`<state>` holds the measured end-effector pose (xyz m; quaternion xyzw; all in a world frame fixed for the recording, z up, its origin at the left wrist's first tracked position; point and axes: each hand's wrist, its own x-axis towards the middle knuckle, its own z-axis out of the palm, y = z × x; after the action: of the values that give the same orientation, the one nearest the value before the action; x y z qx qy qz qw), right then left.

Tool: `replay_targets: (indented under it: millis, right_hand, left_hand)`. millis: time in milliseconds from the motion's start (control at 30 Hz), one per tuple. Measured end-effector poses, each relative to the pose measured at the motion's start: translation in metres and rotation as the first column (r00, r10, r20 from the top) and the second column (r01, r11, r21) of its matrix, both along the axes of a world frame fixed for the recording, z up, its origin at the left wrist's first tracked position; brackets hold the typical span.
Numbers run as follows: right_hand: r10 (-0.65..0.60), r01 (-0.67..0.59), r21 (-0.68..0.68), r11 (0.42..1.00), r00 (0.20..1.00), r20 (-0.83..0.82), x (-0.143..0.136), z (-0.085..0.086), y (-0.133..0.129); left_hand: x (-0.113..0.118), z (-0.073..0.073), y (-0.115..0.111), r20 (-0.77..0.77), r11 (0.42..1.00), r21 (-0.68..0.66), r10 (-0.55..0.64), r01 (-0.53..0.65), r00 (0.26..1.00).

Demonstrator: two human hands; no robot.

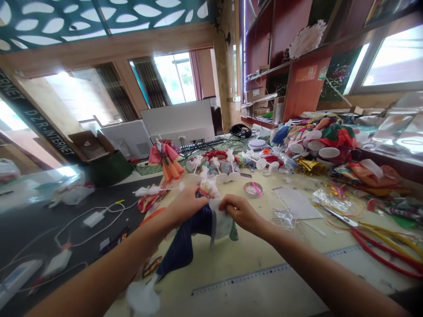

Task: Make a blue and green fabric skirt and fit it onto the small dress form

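Observation:
A small doll garment with dark blue cloth [198, 222] and a white-grey panel [220, 222] hangs between my hands above the cream table. My left hand [190, 202] pinches its upper edge on the blue side. The fingers of my right hand [236, 209] are closed on the white part. From the lower left end of the blue cloth a white stand with a round base [143, 299] sticks out, tilted toward me. A small green piece [234, 232] shows below my right hand.
Several white figures on stands [216, 165] and a dressed doll [165, 158] are behind my hands. To the right lie red-handled scissors [353, 222], a small bowl [253, 189] and piled cloth [330, 141]. A ruler [241, 278] lies in front; white cables [95, 218] are left.

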<state>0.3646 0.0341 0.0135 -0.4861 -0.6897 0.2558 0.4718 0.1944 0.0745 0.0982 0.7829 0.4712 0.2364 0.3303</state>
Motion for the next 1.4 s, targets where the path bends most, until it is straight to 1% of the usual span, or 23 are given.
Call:
replay_targets:
  millis: [133,267,400,467,567,633,733,833,900,967,1067,1200,1300,1400]
  right_hand:
    - [0.012,-0.012,0.012,1.000,1.000,-0.026,-0.003,0.004,-0.001]
    - [0.015,-0.014,0.053,0.998,1.000,-0.026,-0.008,0.011,-0.011]
    - [-0.056,0.050,0.131,0.990,0.997,0.044,-0.017,0.013,-0.019]
    - [-0.082,0.074,0.135,0.988,0.995,0.056,-0.021,0.011,-0.019]
    - [-0.078,0.077,0.081,0.994,0.997,0.005,-0.023,0.010,-0.016]
    - [-0.052,0.053,0.023,0.998,0.997,-0.049,-0.022,0.010,-0.015]
    - [0.046,-0.061,-0.090,0.994,0.986,-0.162,-0.016,0.011,-0.014]
    - [0.144,-0.204,-0.187,0.961,0.945,-0.294,-0.008,0.012,-0.014]
    - [0.182,-0.278,-0.223,0.934,0.910,-0.373,-0.002,0.013,-0.015]
    - [0.199,-0.326,-0.239,0.915,0.878,-0.435,0.001,0.014,-0.015]
    - [0.194,-0.345,-0.236,0.909,0.849,-0.492,0.001,0.016,-0.017]
    - [0.171,-0.333,-0.231,0.914,0.834,-0.525,0.000,0.016,-0.020]
    - [0.146,-0.319,-0.241,0.917,0.828,-0.542,0.002,0.015,-0.023]
    - [0.107,-0.275,-0.234,0.933,0.830,-0.547,0.008,0.015,-0.023]
  left_hand:
    - [-0.005,0.001,-0.003,-0.022,0.999,-0.037,-0.025,0.024,0.999]
    - [-0.006,-0.005,-0.010,-0.027,1.000,-0.003,-0.025,0.025,0.999]
    - [-0.005,-0.009,-0.013,-0.022,0.999,0.046,-0.011,0.012,1.000]
    - [-0.005,-0.009,-0.013,-0.011,0.999,0.050,-0.018,0.018,1.000]
    - [-0.006,-0.008,-0.015,0.014,0.999,0.040,-0.024,0.023,1.000]
    - [-0.007,-0.008,-0.016,0.063,0.999,-0.008,-0.034,0.035,0.997]
    - [-0.008,-0.010,-0.018,0.186,0.990,-0.126,-0.042,0.067,0.982]
    - [-0.008,-0.009,-0.019,0.298,0.968,-0.231,-0.030,0.103,0.954]
    - [-0.009,-0.007,-0.020,0.359,0.950,-0.285,-0.018,0.128,0.933]
    - [-0.009,-0.005,-0.020,0.414,0.938,-0.315,-0.003,0.146,0.910]
    - [-0.009,-0.006,-0.019,0.490,0.923,-0.348,0.031,0.163,0.871]
    - [-0.007,-0.010,-0.017,0.568,0.905,-0.383,0.071,0.187,0.820]
    - [-0.006,-0.013,-0.017,0.593,0.918,-0.362,0.094,0.160,0.800]
    - [-0.005,-0.017,-0.019,0.597,0.930,-0.342,0.102,0.137,0.796]
